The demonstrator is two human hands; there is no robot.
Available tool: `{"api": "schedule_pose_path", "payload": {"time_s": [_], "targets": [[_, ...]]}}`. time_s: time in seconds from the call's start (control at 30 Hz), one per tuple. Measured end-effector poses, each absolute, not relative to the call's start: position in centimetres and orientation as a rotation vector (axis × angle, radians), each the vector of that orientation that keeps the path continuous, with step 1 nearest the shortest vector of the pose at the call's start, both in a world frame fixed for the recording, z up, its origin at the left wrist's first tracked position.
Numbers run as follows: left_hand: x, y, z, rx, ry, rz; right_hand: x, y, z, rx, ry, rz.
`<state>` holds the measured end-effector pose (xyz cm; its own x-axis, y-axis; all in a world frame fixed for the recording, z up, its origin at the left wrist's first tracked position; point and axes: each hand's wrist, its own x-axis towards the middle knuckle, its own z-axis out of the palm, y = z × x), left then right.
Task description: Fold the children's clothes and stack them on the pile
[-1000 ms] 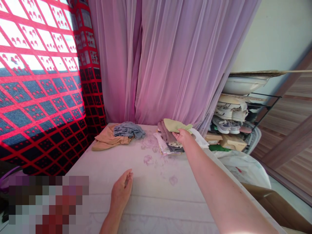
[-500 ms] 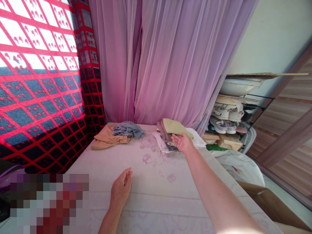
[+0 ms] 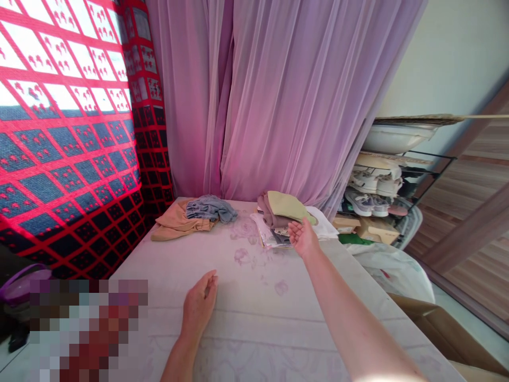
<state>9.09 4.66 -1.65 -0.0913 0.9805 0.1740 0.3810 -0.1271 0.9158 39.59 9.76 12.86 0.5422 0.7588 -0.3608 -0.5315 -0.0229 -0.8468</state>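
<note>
My right hand (image 3: 303,236) is stretched out over the mattress (image 3: 246,297), open and empty, palm turned to the left, just in front of a stack of folded clothes (image 3: 284,217). A pale green piece (image 3: 287,206) tops that stack. My left hand (image 3: 199,307) rests on the mattress near me, fingers loosely curled, holding nothing. A loose heap lies at the far left: a tan garment (image 3: 175,225) with a blue denim piece (image 3: 210,208) on it.
Pink sheer curtains (image 3: 286,95) hang behind the mattress. A red and black patterned cloth (image 3: 71,148) covers the left side. At the right stand a shoe rack (image 3: 382,185), a white bag (image 3: 389,268) and a cardboard box (image 3: 445,329).
My right hand let go of the pale green piece on top of the stack and drew back a little toward me, opening. My left hand stayed put.
</note>
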Motion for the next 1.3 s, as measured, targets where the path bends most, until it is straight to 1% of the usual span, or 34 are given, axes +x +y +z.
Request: {"api": "schedule_pose_path", "payload": {"time_s": [0.13, 0.27, 0.47, 0.57, 0.67, 0.83, 1.1, 1.3], "targets": [[9.2, 4.7, -1.6, 1.451, 1.496, 1.233, 39.4, 9.7, 12.3, -1.250, -0.317, 1.000], [9.2, 4.8, -1.8, 1.303, 1.448, 1.332, 37.0, 9.8, 10.5, -1.298, -0.458, 1.007], [8.7, 5.2, -2.0, 1.067, 1.350, 1.497, 31.7, 10.5, 6.6, -1.536, -1.034, 0.950], [8.3, 5.5, -2.1, 0.933, 1.273, 1.600, 29.6, 11.7, 5.0, -1.626, -1.199, 0.923], [8.3, 5.7, -2.2, 0.816, 1.227, 1.673, 27.9, 13.6, 3.9, -1.719, -1.389, 0.823], [8.8, 5.8, -2.3, 0.739, 1.267, 1.694, 25.5, 17.9, 3.4, -1.807, -1.703, 0.591], [9.2, 5.7, -2.2, 0.795, 1.342, 1.650, 23.2, 23.6, 2.9, -1.982, -2.104, 0.288], [9.3, 5.7, -2.2, 0.809, 1.364, 1.638, 23.8, 24.5, 4.1, -1.908, -2.025, 0.256]]}}
